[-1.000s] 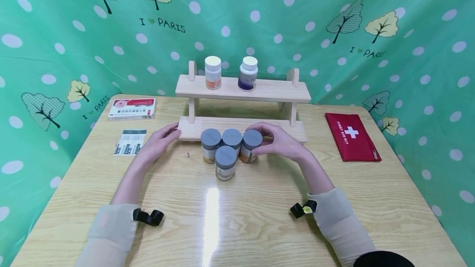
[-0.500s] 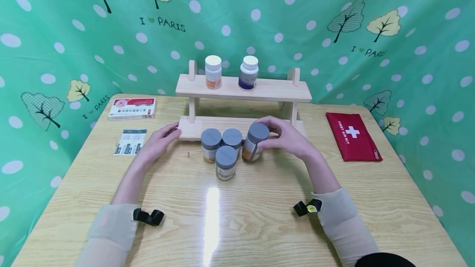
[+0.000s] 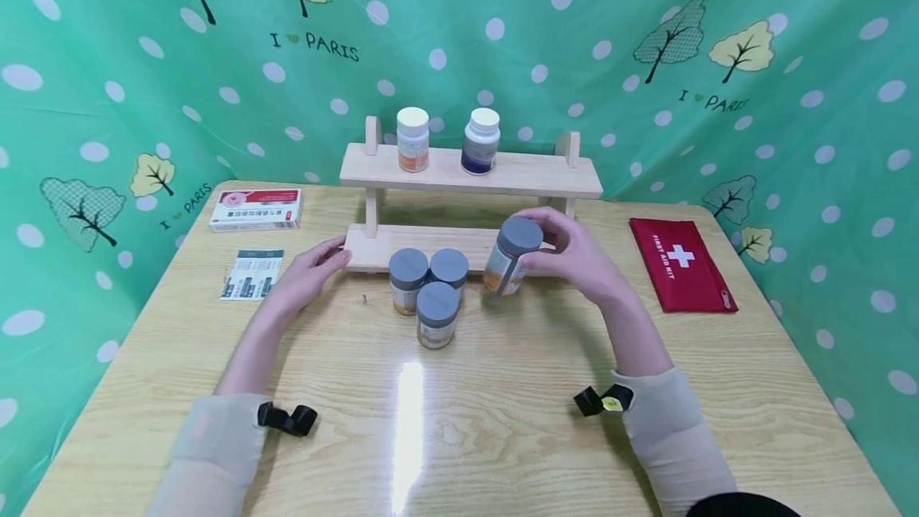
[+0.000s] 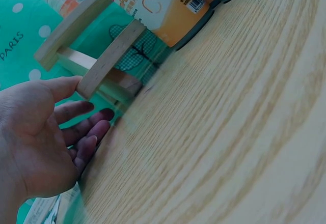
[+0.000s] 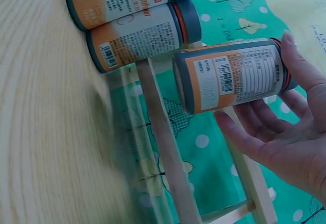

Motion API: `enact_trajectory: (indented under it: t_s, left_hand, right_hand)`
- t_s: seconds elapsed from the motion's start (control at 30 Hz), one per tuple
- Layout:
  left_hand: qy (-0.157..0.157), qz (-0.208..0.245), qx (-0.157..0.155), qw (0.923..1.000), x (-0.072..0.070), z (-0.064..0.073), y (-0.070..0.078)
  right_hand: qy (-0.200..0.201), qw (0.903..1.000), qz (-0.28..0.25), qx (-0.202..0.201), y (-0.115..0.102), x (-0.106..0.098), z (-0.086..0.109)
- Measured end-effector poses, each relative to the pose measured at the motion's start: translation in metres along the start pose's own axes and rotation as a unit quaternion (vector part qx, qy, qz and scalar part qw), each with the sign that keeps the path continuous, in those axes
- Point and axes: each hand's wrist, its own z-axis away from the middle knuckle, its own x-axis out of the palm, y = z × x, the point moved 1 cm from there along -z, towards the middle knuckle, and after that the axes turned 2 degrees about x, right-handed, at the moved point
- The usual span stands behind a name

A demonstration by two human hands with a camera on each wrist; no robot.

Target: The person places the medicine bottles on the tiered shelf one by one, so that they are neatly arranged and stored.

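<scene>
My right hand (image 3: 574, 254) grips a pill bottle (image 5: 232, 76) with a grey cap and a white-and-orange label. It is tilted and raised in front of the wooden shelf's lower tier (image 3: 431, 242). Thumb and fingers sit on opposite sides of the bottle in the right wrist view. Three like bottles stand close together on the table: one at left (image 3: 408, 282), one behind (image 3: 449, 268) and one in front (image 3: 435, 316). At the lower tier's left end my left hand (image 3: 305, 278) rests with loosely bent fingers, the thumb (image 4: 66, 86) touching the board.
On the upper tier (image 3: 527, 172) stand two white-capped bottles, one orange-labelled (image 3: 412, 142) and one dark blue at its base (image 3: 479, 144). A red-and-white box (image 3: 257, 211) and a blister pack (image 3: 253, 275) lie left. A red first aid pouch (image 3: 682, 266) lies right.
My right hand has lifted the rightmost grey-capped bottle off the table and moved it right, away from the other three. My left hand keeps its place at the shelf's end.
</scene>
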Motion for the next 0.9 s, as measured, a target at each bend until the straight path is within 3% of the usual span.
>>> enact_trajectory:
  t_s: [0.4,0.63,0.9]
  left_hand:
    - [-0.002,-0.005,-0.002,1.0,0.001,-0.001,0.001]
    - [-0.004,-0.005,0.001,1.0,-0.001,-0.004,0.005]
    - [-0.003,-0.003,0.002,1.0,-0.002,-0.002,0.003]
  right_hand:
    - [0.076,0.9961,-0.041,-0.018,-0.008,-0.011,0.006]
    - [0.112,0.9856,-0.122,-0.034,-0.014,-0.022,0.002]
    - [0.135,0.983,-0.12,-0.03,-0.025,-0.04,-0.009]
